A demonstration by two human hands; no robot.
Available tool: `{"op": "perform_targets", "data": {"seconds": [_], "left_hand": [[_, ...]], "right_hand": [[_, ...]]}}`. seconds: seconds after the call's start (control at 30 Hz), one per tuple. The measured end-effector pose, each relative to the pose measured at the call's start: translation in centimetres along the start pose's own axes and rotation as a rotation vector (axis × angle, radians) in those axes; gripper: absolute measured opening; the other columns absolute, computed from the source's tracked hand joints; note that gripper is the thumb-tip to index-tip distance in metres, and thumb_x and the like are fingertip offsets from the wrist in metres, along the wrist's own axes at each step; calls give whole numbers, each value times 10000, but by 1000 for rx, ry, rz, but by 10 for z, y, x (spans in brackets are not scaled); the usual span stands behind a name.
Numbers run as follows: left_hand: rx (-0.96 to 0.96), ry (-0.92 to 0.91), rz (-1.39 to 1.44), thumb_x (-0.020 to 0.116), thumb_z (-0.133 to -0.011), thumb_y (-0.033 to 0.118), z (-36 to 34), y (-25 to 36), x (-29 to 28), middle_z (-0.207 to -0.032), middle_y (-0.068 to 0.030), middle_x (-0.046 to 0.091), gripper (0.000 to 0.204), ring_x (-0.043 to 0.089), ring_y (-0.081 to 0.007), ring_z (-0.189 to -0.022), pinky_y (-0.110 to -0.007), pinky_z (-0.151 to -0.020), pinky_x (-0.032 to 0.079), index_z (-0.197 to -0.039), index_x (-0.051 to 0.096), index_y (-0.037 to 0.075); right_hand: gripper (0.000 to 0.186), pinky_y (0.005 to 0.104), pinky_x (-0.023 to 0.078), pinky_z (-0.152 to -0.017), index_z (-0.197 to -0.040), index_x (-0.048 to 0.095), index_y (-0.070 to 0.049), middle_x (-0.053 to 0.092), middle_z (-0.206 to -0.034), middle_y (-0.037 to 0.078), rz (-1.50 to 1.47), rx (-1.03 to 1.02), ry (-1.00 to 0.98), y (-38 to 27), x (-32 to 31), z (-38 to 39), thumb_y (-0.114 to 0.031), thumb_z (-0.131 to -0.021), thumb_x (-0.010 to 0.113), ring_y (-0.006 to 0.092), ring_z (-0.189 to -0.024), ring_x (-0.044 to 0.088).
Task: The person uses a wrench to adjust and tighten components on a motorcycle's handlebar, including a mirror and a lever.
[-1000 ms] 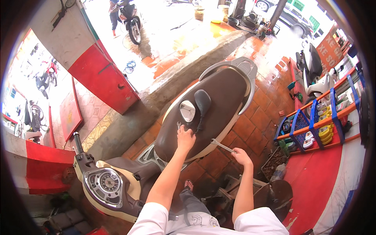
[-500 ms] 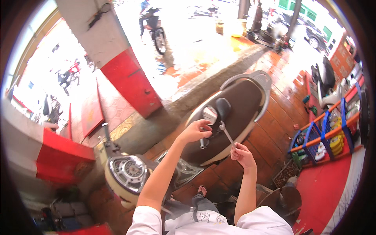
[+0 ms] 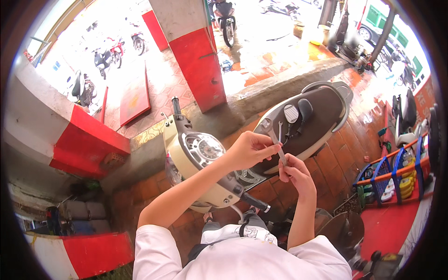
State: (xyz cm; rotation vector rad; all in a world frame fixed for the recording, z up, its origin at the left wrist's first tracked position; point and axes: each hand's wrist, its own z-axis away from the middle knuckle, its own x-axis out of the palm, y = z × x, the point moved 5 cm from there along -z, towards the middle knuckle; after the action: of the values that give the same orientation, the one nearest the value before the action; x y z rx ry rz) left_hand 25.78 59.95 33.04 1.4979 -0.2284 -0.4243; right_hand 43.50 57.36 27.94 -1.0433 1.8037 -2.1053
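Observation:
Both hands are raised in front of my chest over a cream scooter [image 3: 221, 193]. A silver open-ended wrench [image 3: 282, 153] slants between them, jaw end up. My left hand [image 3: 252, 150] pinches its shaft between thumb and fingers. Below that, my right hand [image 3: 297, 173] has its fingers closed round the lower end. Beyond the wrench, two rear-view mirrors lie on the dark scooter seat [image 3: 323, 122]: one mirror [image 3: 290, 112] shows its glass, the other mirror [image 3: 305, 109] its black back. Neither hand touches the scooter.
The scooter's handlebar grip [image 3: 255, 202] juts close to my waist. A red-and-white pillar [image 3: 198, 70] and a concrete ledge [image 3: 261, 91] stand beyond. To the right is an orange-and-blue rack [image 3: 385, 164] of bottles. A dark round stool [image 3: 344, 228] sits near my right side.
The view has turned left, so the scooter's front shows more fully. My left hand, apart from the wrench before, has come to it and pinches the shaft. The right hand keeps hold.

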Motion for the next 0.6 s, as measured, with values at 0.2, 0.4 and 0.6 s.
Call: {"op": "perform_targets", "data": {"seconds": [0.2,0.4,0.6], "left_hand": [[109,-3,21,677,-950,204,90,-30,-4,-780,-12,680,234,580,-37,-693,-212,-604,464,-1061,741,9],[133,39,203,661,-961,188,171,-112,-2,-796,-33,676,229,610,-62,-729,-222,-638,484,-998,724,-30],[-18,-25,338,669,-953,180,220,-113,3,-858,-26,677,219,625,-83,-741,-224,-631,483,-1011,718,-26]], "right_hand": [[148,195,280,-487,-1054,547,-49,427,-709,-45,185,4,236,40,107,34,-126,-1049,420,27,-580,362],[169,194,292,-492,-1091,556,-72,411,-699,-72,80,101,451,127,176,66,-204,-1061,454,18,-577,368],[199,209,384,-553,-1195,567,-41,553,-772,-21,389,4,516,121,216,114,-110,-1014,521,49,-639,482]]}}
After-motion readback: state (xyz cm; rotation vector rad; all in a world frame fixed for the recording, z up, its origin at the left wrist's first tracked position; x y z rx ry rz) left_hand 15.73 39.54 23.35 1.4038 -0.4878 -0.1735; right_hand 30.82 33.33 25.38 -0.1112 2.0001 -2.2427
